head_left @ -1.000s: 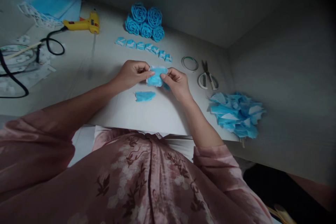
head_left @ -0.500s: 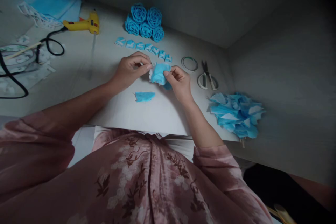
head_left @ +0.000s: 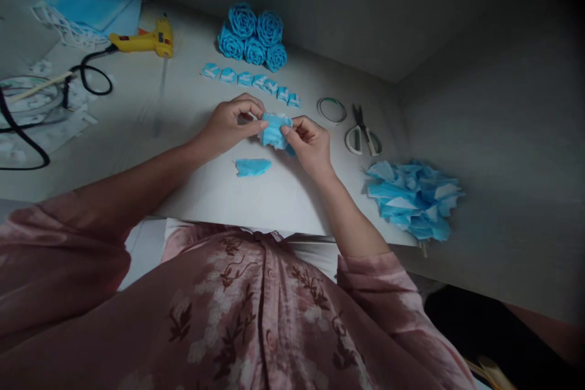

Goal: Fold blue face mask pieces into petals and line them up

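Observation:
Both my hands meet above the middle of the white table (head_left: 192,116). My left hand (head_left: 231,125) pinches the left edge of a small blue fabric piece (head_left: 275,131). My right hand (head_left: 308,143) pinches the same piece from the right, fingers curled under it. Another loose blue fabric piece (head_left: 253,166) lies flat on the table just below my hands. A row of several small folded blue pieces (head_left: 251,80) lies beyond my hands. Behind that row sits a cluster of blue fabric roses (head_left: 251,39).
A yellow glue gun (head_left: 146,41) with a black cord (head_left: 89,76) lies far left. A tape ring (head_left: 331,109) and white-handled scissors (head_left: 362,134) lie right of my hands. A heap of blue scraps (head_left: 414,198) sits at the table's right edge. Stacked blue masks (head_left: 89,3) are at the far left corner.
My left hand let its pinch slide off the fabric and lifted slightly, then came back and pinched the piece again. The fabric now looks more bunched between both hands.

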Demonstrator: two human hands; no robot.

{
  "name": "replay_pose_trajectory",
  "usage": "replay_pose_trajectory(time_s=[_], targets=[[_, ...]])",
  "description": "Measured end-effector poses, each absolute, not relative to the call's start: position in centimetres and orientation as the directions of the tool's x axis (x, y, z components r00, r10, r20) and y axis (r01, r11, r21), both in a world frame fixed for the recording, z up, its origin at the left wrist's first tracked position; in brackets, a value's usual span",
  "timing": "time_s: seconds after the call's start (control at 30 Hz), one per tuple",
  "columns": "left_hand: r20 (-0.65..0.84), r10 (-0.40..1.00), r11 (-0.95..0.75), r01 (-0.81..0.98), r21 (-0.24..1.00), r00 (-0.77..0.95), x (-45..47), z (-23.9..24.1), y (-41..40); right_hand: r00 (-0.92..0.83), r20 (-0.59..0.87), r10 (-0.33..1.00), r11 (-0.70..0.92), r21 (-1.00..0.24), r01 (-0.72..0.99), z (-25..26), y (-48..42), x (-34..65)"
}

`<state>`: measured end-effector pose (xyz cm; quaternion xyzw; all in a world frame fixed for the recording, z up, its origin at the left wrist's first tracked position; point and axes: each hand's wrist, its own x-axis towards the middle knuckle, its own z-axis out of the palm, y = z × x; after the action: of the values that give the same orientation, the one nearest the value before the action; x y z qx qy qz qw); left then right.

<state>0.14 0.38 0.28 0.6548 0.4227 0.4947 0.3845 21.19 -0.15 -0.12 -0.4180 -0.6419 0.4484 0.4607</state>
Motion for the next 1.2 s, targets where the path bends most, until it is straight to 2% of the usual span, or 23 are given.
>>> replay_pose_trajectory(time_s=[0.43, 0.63, 1.0, 1.2], targets=[[0.197, 0.968, -0.198, -0.01, 0.98, 0.158, 0.4, 0.1, 0.3, -0.233, 0.226, 0.946, 0.259, -0.958, 0.125, -0.2, -0.1, 21.5], [0.247, 0.955, -0.232, -0.106, 0.967, 0.167, 0.5, 0.6, 0.2, -0.227, 0.223, 0.948, 0.254, -0.96, 0.119, 0.0, -0.2, 21.4], [0.135, 0.965, -0.135, -0.018, 0.991, 0.227, 0.8, -0.6, 0.1, -0.228, 0.216, 0.949, 0.245, -0.963, 0.109, -0.1, -0.2, 21.3], [0.144, 0.961, -0.152, 0.014, 0.988, 0.236, 0.5, -1.0, 0.4, -0.213, 0.242, 0.947, 0.27, -0.956, 0.112, 0.1, -0.1, 21.5]])
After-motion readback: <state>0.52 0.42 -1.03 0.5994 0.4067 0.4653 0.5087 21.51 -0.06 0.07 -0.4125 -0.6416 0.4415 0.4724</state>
